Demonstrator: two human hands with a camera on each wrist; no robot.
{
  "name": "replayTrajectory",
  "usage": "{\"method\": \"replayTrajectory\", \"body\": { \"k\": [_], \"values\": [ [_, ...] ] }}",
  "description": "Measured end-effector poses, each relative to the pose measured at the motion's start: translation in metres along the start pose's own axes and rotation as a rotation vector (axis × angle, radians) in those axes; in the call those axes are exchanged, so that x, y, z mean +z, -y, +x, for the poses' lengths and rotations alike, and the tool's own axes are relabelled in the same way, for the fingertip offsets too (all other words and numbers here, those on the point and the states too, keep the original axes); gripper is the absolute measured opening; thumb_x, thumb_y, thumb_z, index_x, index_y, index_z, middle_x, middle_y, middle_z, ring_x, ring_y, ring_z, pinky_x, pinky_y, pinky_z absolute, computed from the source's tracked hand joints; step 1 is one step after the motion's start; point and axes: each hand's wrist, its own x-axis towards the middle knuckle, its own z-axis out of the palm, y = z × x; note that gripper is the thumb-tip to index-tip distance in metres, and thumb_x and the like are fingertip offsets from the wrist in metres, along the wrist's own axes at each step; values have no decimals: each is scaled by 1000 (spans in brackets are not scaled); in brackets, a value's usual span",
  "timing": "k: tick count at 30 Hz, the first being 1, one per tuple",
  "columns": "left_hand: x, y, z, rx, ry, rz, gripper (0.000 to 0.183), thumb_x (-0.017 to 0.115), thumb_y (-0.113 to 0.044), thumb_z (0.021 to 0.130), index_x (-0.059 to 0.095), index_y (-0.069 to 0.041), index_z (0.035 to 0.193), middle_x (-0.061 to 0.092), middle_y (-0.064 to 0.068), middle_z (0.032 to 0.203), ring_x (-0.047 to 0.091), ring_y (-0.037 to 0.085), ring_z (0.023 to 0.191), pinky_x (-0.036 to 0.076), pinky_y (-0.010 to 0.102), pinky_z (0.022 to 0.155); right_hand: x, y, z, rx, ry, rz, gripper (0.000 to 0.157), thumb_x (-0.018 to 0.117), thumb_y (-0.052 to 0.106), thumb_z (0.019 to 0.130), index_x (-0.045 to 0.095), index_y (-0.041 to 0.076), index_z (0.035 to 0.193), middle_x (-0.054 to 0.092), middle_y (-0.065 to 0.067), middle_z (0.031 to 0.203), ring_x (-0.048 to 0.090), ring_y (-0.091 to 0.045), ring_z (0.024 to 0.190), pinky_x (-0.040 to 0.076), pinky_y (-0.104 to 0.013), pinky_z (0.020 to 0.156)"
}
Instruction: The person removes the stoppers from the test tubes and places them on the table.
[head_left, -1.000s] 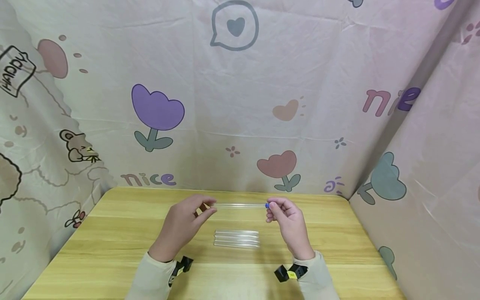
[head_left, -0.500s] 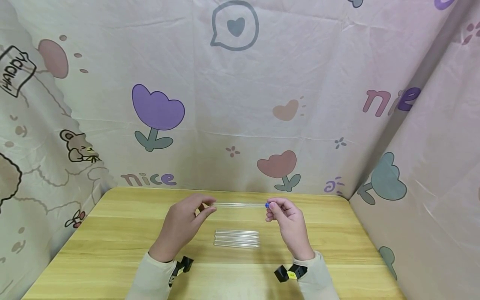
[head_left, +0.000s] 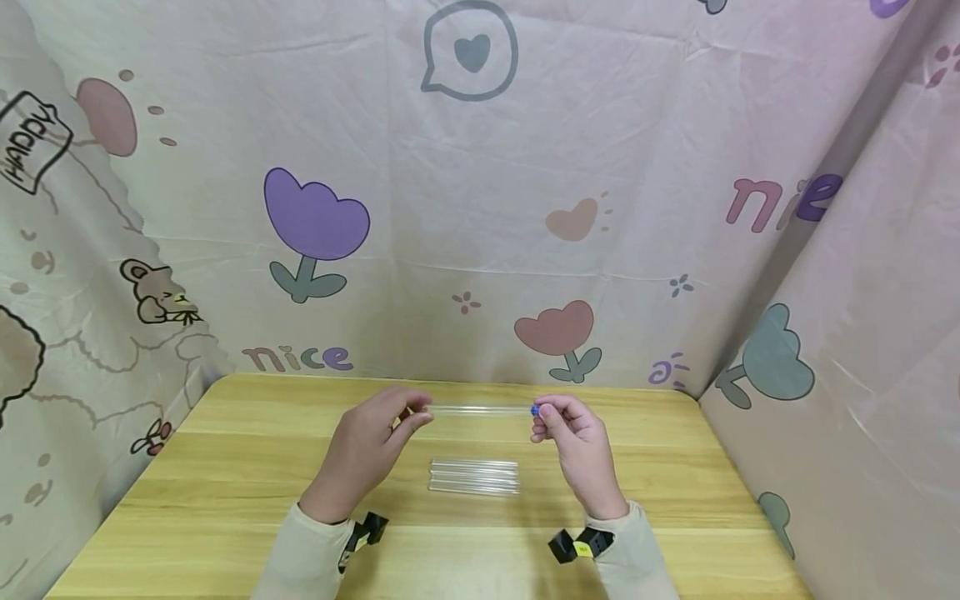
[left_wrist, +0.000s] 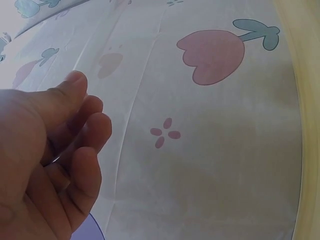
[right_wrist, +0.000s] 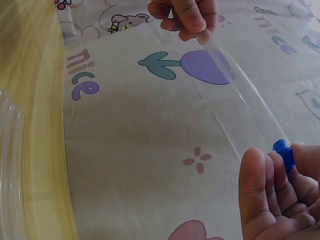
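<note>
A clear, slim tube (head_left: pixel 480 410) is held level above the far part of the table. My left hand (head_left: pixel 372 446) pinches its left end between thumb and fingers. At the other end, a small blue cap (head_left: pixel 536 410) sits between the thumb and fingers of my right hand (head_left: pixel 581 446). The right wrist view shows the blue cap (right_wrist: pixel 284 154) at the tube's near end, partly covered by fingertips. In the left wrist view the tube can hardly be made out beside my left hand (left_wrist: pixel 55 140).
Several clear tubes (head_left: pixel 474 477) lie side by side on the wooden table (head_left: pixel 225 467), between my forearms and nearer to me. A patterned cloth (head_left: pixel 465 183) hangs behind the table and along both sides. Each wrist wears a small black camera.
</note>
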Motion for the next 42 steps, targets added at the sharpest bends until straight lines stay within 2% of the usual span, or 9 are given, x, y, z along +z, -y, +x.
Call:
{"method": "replayTrajectory", "body": {
  "k": [4, 11, 17, 22, 30, 35, 42],
  "values": [
    [0, 0, 0, -3, 9, 9, 16, 77, -22, 94, 72, -17, 108, 68, -11, 95, 58, 2, 80, 53, 23, 65, 0, -2, 0, -5, 3, 0, 23, 60, 10, 106, 63, -11, 115, 65, -13, 96, 66, -14, 82, 61, -30, 74],
    [0, -1, -1, -3, 31, 20, 16, 75, -20, 96, 71, -13, 110, 66, -9, 95, 55, 3, 77, 55, 25, 68, 0, -1, 0, -11, 19, 3, 23, 60, 9, 105, 63, -11, 115, 66, -6, 93, 65, -14, 82, 61, -30, 74],
    [0, -1, -2, -1, 48, 29, 14, 73, -20, 98, 70, -13, 110, 63, -9, 92, 51, 4, 73, 52, 23, 66, 0, 1, -1, -6, 21, -3, 21, 60, 9, 105, 64, -9, 115, 66, -6, 94, 66, -20, 83, 61, -30, 75],
    [0, 0, -2, 7, 63, 34, 10, 71, -21, 99, 70, -14, 106, 61, -11, 89, 49, 4, 72, 50, 23, 65, 0, 1, -1, -9, 8, -11, 22, 60, 10, 105, 63, -10, 114, 66, -6, 94, 66, -19, 83, 61, -30, 75],
    [0, 0, -3, -35, 45, 2, 12, 76, -23, 95, 73, -18, 106, 69, -11, 95, 59, 1, 78, 55, 22, 66, 1, 1, -1, 40, -12, -7, 27, 58, 16, 108, 62, -10, 114, 63, -5, 79, 62, -12, 65, 58, -25, 60],
    [-1, -1, -2, -49, 48, -6, 15, 81, -21, 92, 73, -21, 104, 70, -12, 95, 62, 0, 81, 53, 20, 64, 0, 2, -1, 67, 8, 12, 29, 57, 18, 108, 62, -10, 114, 64, -6, 83, 64, -14, 69, 60, -27, 63],
    [-1, -1, -2, -50, 49, -3, 18, 82, -20, 91, 73, -21, 106, 71, -13, 99, 63, 0, 81, 53, 19, 63, 0, 1, -1, 63, 16, 14, 28, 58, 17, 108, 61, -10, 112, 64, -7, 85, 65, -17, 71, 60, -28, 65]
  ]
}}
